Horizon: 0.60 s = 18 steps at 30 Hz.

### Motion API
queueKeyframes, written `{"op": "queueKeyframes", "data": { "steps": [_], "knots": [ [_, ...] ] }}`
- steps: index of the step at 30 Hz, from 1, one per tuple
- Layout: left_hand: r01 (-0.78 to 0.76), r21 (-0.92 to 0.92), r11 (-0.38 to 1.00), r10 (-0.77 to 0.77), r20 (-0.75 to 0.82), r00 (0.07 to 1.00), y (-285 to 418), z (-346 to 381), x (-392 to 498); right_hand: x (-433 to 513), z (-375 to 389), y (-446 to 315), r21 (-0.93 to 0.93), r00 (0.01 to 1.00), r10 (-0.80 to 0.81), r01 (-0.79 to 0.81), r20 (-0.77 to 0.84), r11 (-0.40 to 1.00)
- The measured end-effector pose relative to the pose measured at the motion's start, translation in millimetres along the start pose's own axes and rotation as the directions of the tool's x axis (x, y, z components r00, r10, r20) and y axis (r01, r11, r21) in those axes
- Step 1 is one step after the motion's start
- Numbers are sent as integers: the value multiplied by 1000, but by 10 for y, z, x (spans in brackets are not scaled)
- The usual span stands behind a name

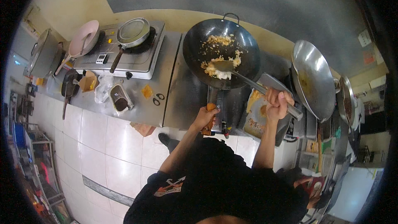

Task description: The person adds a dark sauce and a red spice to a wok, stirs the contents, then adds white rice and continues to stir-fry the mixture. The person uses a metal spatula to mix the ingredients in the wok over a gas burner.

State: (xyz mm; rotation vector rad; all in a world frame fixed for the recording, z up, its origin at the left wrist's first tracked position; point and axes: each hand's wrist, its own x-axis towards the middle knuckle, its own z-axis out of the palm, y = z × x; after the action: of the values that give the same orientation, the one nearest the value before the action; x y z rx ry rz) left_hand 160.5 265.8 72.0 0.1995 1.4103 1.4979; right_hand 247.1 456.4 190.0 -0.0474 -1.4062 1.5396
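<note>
My left hand (207, 117) grips the long handle of a black wok (217, 28). In the wok lies rice (221, 39) in crumbly clumps, with a soft white mass (222, 74) near the lower side. My right hand (276, 101) is closed around the metal handle of a wok spatula (256, 85), whose blade rests among the rice and the white mass. Beside the wok, under my right forearm, a metal tray (256, 123) holds food scraps.
A steel wok (314, 81) stands at the right. On the left counter are a two-burner stove (138, 63), a strainer-topped pan (133, 32), a pink pan (84, 39), a container (120, 99) and scissors (158, 99). Another person's hands (306, 183) show at lower right.
</note>
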Motion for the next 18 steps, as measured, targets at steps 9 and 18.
{"op": "queueKeyframes", "data": {
  "steps": [9, 18],
  "knots": [
    [16, 74, 997, -23, 93, 995, -54, -18, 67, -209, 502, -512, -92, 971, 112, -134, -212, 987],
    [51, -93, 994, -49, 24, 999, -101, 61, 65, -405, 929, -274, -436, 933, -151, -8, -328, 900]
  ]
}}
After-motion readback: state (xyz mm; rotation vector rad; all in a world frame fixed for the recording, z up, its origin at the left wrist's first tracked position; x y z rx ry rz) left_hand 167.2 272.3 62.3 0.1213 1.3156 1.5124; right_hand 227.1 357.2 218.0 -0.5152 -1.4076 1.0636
